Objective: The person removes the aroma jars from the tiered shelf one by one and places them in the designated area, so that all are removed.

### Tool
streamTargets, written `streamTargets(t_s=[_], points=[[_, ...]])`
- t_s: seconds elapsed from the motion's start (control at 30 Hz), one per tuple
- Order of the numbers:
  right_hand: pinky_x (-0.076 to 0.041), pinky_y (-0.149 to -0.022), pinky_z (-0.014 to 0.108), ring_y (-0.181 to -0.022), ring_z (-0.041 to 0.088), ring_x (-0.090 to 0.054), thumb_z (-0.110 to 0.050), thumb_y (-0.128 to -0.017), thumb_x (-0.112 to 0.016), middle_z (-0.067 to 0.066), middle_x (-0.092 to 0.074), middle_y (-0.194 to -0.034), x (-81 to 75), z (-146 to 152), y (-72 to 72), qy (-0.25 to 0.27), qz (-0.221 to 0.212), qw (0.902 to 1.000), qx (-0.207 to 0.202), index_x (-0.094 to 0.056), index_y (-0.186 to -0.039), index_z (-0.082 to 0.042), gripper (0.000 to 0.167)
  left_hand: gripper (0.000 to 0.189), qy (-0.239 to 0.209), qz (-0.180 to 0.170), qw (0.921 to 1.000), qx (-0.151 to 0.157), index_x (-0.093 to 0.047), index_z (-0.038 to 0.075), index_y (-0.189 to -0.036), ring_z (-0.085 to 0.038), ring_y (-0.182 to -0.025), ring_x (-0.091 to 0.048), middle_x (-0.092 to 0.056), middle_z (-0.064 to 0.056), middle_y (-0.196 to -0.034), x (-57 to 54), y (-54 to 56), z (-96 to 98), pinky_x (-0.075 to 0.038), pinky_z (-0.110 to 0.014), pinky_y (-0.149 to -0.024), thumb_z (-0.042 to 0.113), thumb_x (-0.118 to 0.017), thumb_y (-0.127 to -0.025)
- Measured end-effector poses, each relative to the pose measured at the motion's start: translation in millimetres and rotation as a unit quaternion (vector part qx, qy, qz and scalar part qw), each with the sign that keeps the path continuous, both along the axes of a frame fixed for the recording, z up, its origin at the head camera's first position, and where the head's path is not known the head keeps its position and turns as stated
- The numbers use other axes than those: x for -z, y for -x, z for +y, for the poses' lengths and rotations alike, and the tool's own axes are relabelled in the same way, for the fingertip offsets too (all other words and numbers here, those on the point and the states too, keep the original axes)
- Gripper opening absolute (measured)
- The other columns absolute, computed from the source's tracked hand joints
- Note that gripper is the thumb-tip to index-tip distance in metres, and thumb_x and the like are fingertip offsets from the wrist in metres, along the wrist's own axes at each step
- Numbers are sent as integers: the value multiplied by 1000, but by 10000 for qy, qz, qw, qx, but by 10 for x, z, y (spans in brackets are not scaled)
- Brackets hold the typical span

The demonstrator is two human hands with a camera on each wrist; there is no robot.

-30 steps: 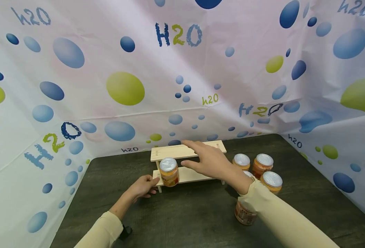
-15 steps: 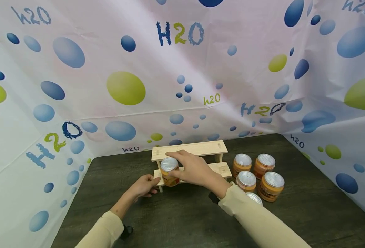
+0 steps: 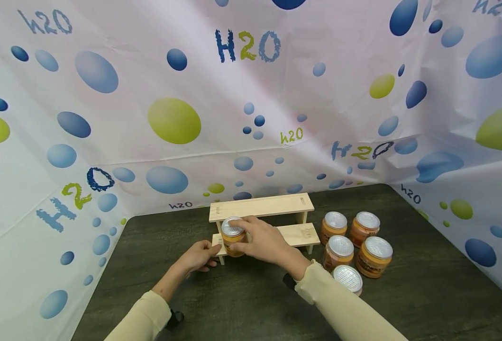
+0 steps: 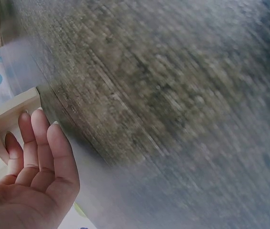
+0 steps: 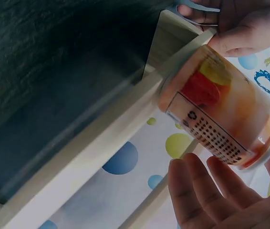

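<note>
A glass jar (image 3: 228, 241) with orange contents and a silvery lid stands upright on the left end of the lower step of a pale wooden two-step rack (image 3: 297, 235). My right hand (image 3: 263, 239) holds this jar, index finger over the lid and thumb at the front side. In the right wrist view the jar (image 5: 221, 109) shows its printed label, with several fingers stretched beside it. My left hand (image 3: 197, 255) grips the lower step's left end, thumb above. The left wrist view shows its other fingers curled under the wooden end (image 4: 15, 107).
Several more lidded jars stand to the right of the rack, among them one jar (image 3: 373, 258) at the front right and one (image 3: 334, 226) at the back left. The dark wooden table (image 3: 216, 303) meets a printed curtain (image 3: 140, 94) behind.
My right hand has moved left and down from above the rack and taken hold of the jar on the lower step. My left hand has stayed at the step's end.
</note>
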State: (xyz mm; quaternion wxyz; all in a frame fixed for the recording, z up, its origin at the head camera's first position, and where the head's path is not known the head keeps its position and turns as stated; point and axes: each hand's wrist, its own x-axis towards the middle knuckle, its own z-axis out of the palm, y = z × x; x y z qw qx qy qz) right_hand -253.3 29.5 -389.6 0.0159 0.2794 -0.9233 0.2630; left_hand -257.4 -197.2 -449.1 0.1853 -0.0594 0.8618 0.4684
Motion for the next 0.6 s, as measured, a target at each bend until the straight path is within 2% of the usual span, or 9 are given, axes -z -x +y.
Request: streamTargets(t_s=[0.1,0.6], points=[[-56,-82,48,-117,27,-63,-47,-91,-72,10,-56,-143,42,-12,5,101,5,9999,7,-53,-144,-30,59,33,3,-5,10000,3,-55,5,-96,-21,-84,-67,-65,-11,-97,8,2,-7,-55,-37,-69,37,-51,-106],[-55,-84,46,-111,23,-66,-41,-89,-76,3,-57,-138,234,-130,-2,845,-50,9960,286,-54,-141,-26,58,33,13,-33,10000,8,-57,4,-99,-19,-82,-67,-67,-11,-97,-8,7,-4,-55,-36,-68,35,-51,-106]])
